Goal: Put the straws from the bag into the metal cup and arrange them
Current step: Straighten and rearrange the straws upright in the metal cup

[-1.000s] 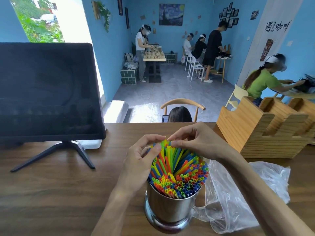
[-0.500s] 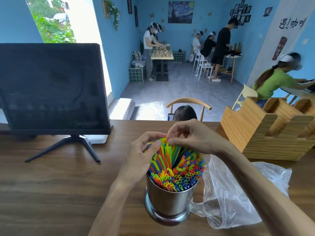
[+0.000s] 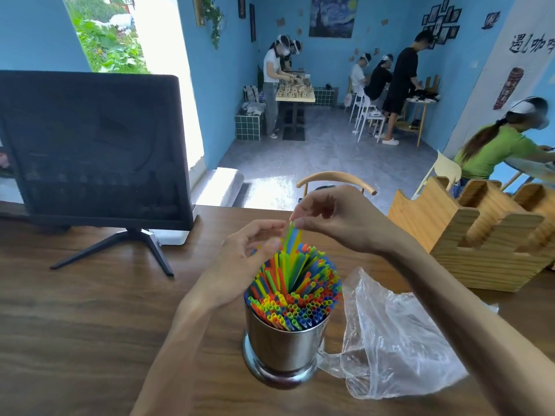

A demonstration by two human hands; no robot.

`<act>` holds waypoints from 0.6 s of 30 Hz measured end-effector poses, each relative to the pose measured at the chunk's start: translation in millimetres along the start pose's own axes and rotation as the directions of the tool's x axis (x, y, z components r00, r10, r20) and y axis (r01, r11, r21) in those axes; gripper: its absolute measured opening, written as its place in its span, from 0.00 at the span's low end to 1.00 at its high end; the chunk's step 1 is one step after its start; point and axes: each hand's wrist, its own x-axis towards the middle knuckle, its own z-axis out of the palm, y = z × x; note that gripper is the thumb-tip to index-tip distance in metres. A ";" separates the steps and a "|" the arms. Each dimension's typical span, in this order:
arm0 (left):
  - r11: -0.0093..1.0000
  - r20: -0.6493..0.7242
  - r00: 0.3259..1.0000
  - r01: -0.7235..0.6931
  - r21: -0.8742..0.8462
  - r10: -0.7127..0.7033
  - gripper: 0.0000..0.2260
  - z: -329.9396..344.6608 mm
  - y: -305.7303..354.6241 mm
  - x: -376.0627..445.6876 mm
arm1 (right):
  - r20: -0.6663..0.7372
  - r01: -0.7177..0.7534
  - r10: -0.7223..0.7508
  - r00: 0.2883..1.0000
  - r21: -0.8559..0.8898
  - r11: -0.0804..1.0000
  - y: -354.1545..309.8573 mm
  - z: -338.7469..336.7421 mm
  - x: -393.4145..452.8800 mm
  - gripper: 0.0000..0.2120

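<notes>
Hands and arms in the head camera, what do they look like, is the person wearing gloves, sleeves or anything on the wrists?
Both are bare. The left hand and right hand have no gloves, and no rings show on the fingers. Neither wrist carries a watch, band or bracelet. Both forearms are uncovered all the way to the bottom edge of the picture, so no sleeve shows. No markings or cables appear on them.

A dark wooden table (image 3: 90,325) carries everything. On it stand a metal cup (image 3: 282,346), monitor (image 3: 93,151) and wooden rack (image 3: 480,244). A clear plastic bag (image 3: 396,340) lies beside the cup.
</notes>
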 end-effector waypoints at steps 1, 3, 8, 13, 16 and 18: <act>1.000 -0.007 1.000 -0.011 -0.009 0.011 0.15 1.3 3.8 0.6 | -0.039 0.016 -0.016 0.999 -0.015 1.000 -1.9 -3.0 1.3 0.01; 0.999 0.027 0.999 -0.029 -0.029 0.030 0.18 4.2 12.8 2.6 | -0.112 0.050 -0.054 0.992 -0.031 0.998 -11.1 -15.9 4.3 0.01; 0.993 0.161 0.984 -0.094 0.072 0.082 0.16 10.8 36.4 5.8 | -0.309 0.192 -0.193 0.931 -0.036 0.981 -49.4 -61.4 10.7 0.04; 0.979 0.030 0.984 -0.168 -0.116 0.173 0.13 10.4 48.8 6.4 | -0.514 0.325 -0.274 0.813 0.011 0.946 -62.4 -84.6 5.5 0.05; 0.949 -0.119 0.985 -0.153 -0.275 0.124 0.13 4.2 50.9 3.2 | -0.617 0.372 -0.228 0.753 0.112 0.922 -55.6 -79.9 -4.2 0.06; 0.917 -0.242 0.968 -0.149 -0.370 0.059 0.09 -4.7 50.9 -1.1 | -0.640 0.362 -0.142 0.755 0.226 0.904 -45.2 -66.6 -14.1 0.06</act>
